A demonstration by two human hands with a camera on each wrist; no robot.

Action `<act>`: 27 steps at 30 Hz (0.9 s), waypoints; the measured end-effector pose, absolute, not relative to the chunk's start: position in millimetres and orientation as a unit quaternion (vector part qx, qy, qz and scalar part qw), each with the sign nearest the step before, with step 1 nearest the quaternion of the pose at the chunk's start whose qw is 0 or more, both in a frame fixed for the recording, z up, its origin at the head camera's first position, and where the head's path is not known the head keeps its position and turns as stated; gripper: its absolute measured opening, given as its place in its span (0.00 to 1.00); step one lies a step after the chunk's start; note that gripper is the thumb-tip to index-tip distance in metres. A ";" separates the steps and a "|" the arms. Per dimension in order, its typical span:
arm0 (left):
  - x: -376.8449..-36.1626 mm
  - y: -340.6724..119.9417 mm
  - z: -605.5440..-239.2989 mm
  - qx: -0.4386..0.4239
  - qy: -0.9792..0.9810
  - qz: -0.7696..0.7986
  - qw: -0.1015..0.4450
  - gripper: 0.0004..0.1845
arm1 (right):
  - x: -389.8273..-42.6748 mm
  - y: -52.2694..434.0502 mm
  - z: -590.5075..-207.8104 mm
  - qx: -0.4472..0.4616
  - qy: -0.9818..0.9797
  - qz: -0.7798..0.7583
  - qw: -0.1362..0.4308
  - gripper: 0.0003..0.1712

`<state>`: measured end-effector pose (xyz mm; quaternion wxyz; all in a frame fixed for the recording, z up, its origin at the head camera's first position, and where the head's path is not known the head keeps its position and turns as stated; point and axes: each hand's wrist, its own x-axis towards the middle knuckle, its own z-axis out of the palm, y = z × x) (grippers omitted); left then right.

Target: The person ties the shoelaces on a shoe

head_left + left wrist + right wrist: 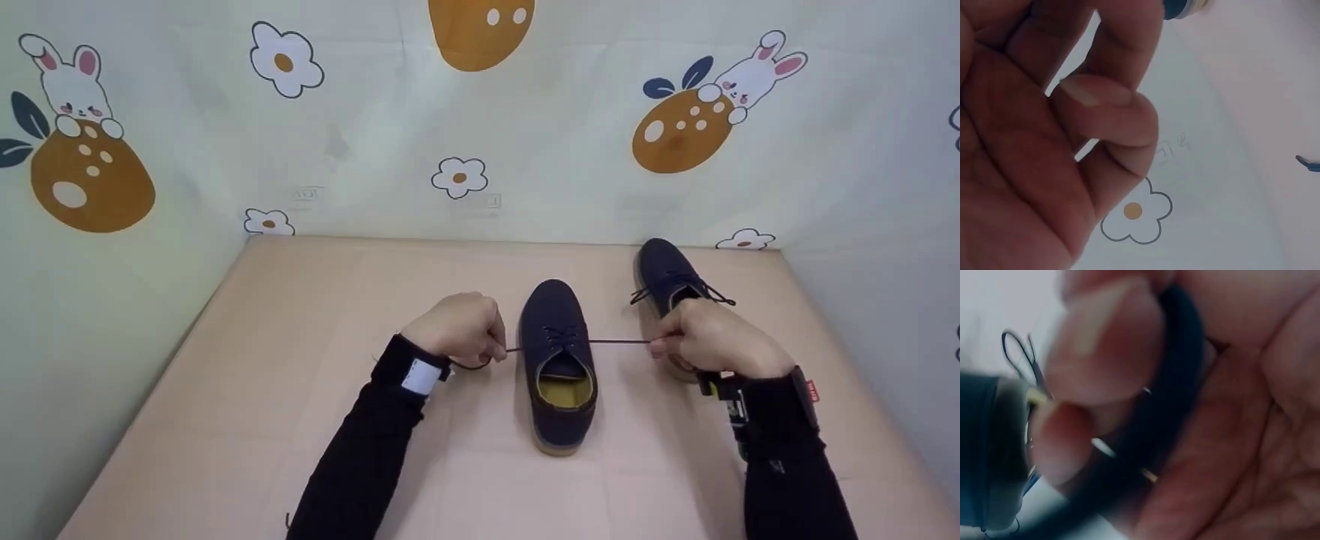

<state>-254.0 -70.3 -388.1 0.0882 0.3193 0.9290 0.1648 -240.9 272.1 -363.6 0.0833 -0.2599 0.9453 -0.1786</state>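
Observation:
A dark navy lace-up shoe [553, 307] stands between my hands in the head view, toe pointing away, its yellow insole showing. My left hand [461, 330] pinches one end of its lace, left of the shoe. On the other side, my right hand [712, 337] grips the other end, and the lace [621, 341] runs straight and taut out to it. Close up in the right wrist view, the dark lace [1179, 354] passes blurred between the fingers. In the left wrist view the fingers [1129, 118] are curled, and the pinched lace is hidden.
A second navy shoe [660, 262], its lace tied in a bow, lies at the back right, partly behind my right hand. Both shoes stand on a pale pinkish table covering [337, 315]. A patterned backdrop [375, 135] with rabbits and flowers rises behind and at the sides.

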 end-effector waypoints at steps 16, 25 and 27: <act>-268.2 -45.5 -411.9 0.210 0.860 0.460 -0.066 0.08 | -239.5 267.4 -362.7 -0.283 0.941 -0.183 -0.019 0.04; -275.5 -32.2 -411.6 0.110 0.631 0.763 -0.091 0.18 | -241.3 265.3 -363.4 -0.289 0.939 -0.183 -0.026 0.04; -277.9 -37.0 -407.5 0.112 0.620 0.770 -0.096 0.17 | -241.4 264.4 -363.1 -0.296 0.937 -0.184 -0.028 0.05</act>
